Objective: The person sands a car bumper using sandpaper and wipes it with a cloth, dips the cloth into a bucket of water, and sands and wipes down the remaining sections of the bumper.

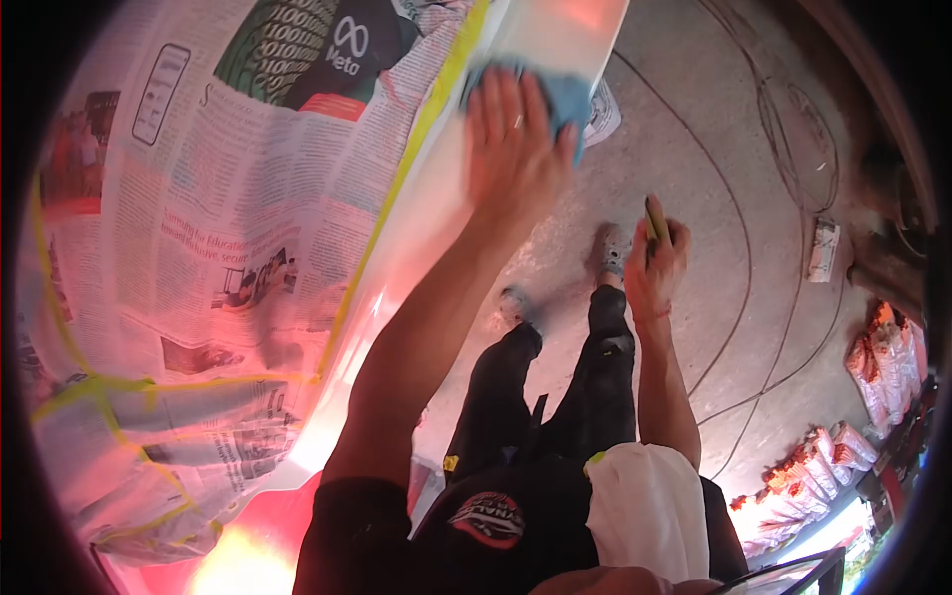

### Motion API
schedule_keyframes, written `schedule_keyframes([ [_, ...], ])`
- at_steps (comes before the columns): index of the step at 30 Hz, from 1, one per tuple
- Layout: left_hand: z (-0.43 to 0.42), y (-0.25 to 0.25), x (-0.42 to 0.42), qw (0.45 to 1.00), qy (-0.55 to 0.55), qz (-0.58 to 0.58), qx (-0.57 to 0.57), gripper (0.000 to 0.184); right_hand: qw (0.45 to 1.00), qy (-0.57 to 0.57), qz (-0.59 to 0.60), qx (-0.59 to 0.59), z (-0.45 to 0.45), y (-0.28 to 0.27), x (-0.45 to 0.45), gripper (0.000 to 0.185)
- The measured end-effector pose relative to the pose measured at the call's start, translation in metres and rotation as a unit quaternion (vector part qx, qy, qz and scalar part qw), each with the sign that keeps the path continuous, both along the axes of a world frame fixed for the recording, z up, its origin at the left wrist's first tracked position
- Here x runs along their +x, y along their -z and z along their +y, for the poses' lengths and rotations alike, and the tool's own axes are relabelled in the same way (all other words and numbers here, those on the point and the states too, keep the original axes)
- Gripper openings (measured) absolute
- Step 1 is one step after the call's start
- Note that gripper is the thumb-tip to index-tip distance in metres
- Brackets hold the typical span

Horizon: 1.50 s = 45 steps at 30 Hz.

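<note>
My left hand [514, 149] lies over a blue cloth [567, 97], pressing it onto a glossy white panel [451, 193]. Its fingers point away from me, and a ring shows on one of them. Lower and to the right, my right hand [658, 268] is closed around a small, slim yellow-green and dark object [655, 220]. That object stands upright in the fingers above the floor; its kind cannot be made out. Newspaper masking [268, 188] covers the surface left of the panel, edged by yellow tape [402, 164].
Thin dark cables [739, 198] loop over the concrete floor [684, 129] at right. A small whitish block [823, 250] lies there. Plastic-wrapped bundles [808, 476] line the lower right. A white cloth [645, 511] hangs at my waist. My feet are below the panel's edge.
</note>
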<state>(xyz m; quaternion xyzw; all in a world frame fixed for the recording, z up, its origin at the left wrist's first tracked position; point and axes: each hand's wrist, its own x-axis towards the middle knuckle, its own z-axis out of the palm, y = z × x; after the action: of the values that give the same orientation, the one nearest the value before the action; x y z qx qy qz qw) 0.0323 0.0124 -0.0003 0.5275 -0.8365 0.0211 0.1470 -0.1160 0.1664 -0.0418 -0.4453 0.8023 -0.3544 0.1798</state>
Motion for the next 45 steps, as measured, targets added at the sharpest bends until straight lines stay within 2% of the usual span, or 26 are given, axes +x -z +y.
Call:
schedule_keyframes([
  [1, -0.024, 0.003, -0.019, 0.999, 0.003, 0.006, -0.036, 0.071, 1.000, 0.006, -0.012, 0.009, 0.025, 0.012, -0.005, 0.034],
  [3, -0.062, 0.014, -0.045, 0.995, -0.016, 0.005, -0.094, 0.074, 0.994, -0.048, 0.069, 0.072, 0.075, 0.043, -0.019, 0.031],
  [4, -0.073, 0.005, -0.054, 0.998, -0.014, -0.004, -0.065, 0.076, 0.995, -0.034, 0.056, 0.080, 0.096, 0.054, -0.026, 0.031],
  [5, -0.079, 0.001, -0.057, 0.999, -0.014, -0.015, -0.034, 0.078, 0.989, -0.026, 0.033, 0.141, 0.121, 0.063, -0.033, 0.030],
  [6, -0.084, 0.008, -0.057, 0.997, 0.003, 0.001, -0.071, 0.076, 0.981, -0.019, 0.012, 0.195, 0.138, 0.074, -0.040, 0.030],
  [9, -0.066, -0.001, -0.034, 0.994, 0.077, -0.063, -0.051, 0.074, 0.961, 0.003, -0.029, 0.274, 0.180, 0.098, -0.048, 0.030],
  [10, -0.059, 0.011, -0.015, 0.990, 0.124, -0.012, -0.072, 0.072, 0.962, 0.011, -0.034, 0.272, 0.183, 0.098, -0.042, 0.030],
  [13, 0.032, -0.002, 0.049, 0.994, 0.070, -0.066, 0.045, 0.076, 0.957, 0.004, -0.061, 0.282, 0.192, 0.087, -0.022, 0.031],
  [15, 0.101, 0.000, 0.107, 0.994, 0.022, -0.055, 0.089, 0.078, 0.962, -0.003, -0.104, 0.252, 0.181, 0.068, 0.001, 0.027],
  [16, 0.137, -0.001, 0.137, 0.991, 0.003, -0.055, 0.120, 0.080, 0.972, -0.033, -0.095, 0.213, 0.188, 0.080, 0.011, 0.028],
  [19, 0.237, 0.005, 0.229, 0.974, -0.062, -0.125, 0.178, 0.082, 0.979, -0.068, -0.082, 0.174, 0.176, 0.055, 0.038, 0.031],
  [21, 0.278, 0.008, 0.269, 0.981, -0.056, -0.108, 0.148, 0.078, 0.989, -0.113, -0.036, 0.083, 0.145, 0.021, 0.058, 0.040],
  [23, 0.281, 0.004, 0.270, 0.986, -0.043, -0.103, 0.128, 0.076, 0.982, -0.183, 0.040, 0.040, 0.094, -0.023, 0.069, 0.056],
  [25, 0.283, 0.004, 0.268, 0.989, -0.035, -0.096, 0.105, 0.074, 0.967, -0.235, 0.094, -0.038, 0.051, -0.041, 0.076, 0.060],
  [26, 0.282, 0.003, 0.268, 0.990, -0.031, -0.096, 0.102, 0.072, 0.966, -0.236, 0.096, -0.040, 0.037, -0.040, 0.082, 0.060],
  [28, 0.281, 0.004, 0.269, 0.990, -0.023, -0.096, 0.102, 0.070, 0.928, -0.325, 0.138, -0.119, 0.018, -0.034, 0.087, 0.065],
  [31, 0.283, 0.005, 0.270, 0.988, -0.032, -0.101, 0.108, 0.070, 0.904, -0.383, 0.146, -0.125, 0.010, -0.012, 0.083, 0.067],
  [32, 0.282, 0.005, 0.270, 0.989, -0.029, -0.103, 0.104, 0.071, 0.903, -0.384, 0.146, -0.125, 0.002, -0.004, 0.077, 0.067],
  [34, 0.282, 0.006, 0.270, 0.989, -0.030, -0.106, 0.100, 0.071, 0.918, -0.304, 0.180, -0.179, -0.030, -0.010, 0.056, 0.052],
  [35, 0.283, 0.007, 0.270, 0.989, -0.032, -0.103, 0.100, 0.071, 0.920, -0.319, 0.180, -0.143, -0.044, -0.007, 0.043, 0.068],
  [38, 0.285, 0.007, 0.274, 0.989, -0.030, -0.107, 0.101, 0.073, 0.944, -0.249, 0.184, -0.118, -0.068, -0.017, 0.032, 0.060],
  [39, 0.284, 0.008, 0.273, 0.989, -0.027, -0.108, 0.101, 0.074, 0.944, -0.249, 0.184, -0.117, -0.056, -0.014, 0.043, 0.060],
  [41, 0.273, 0.008, 0.261, 0.988, -0.027, -0.102, 0.110, 0.075, 0.937, -0.265, 0.165, -0.155, -0.021, -0.005, 0.078, 0.045],
  [44, 0.242, 0.001, 0.222, 0.986, -0.023, -0.102, 0.128, 0.075, 0.915, -0.321, 0.132, -0.205, -0.005, -0.016, 0.086, 0.040],
  [45, 0.224, 0.000, 0.203, 0.986, -0.013, -0.104, 0.133, 0.075, 0.921, -0.309, 0.153, -0.179, -0.020, -0.016, 0.072, 0.040],
])
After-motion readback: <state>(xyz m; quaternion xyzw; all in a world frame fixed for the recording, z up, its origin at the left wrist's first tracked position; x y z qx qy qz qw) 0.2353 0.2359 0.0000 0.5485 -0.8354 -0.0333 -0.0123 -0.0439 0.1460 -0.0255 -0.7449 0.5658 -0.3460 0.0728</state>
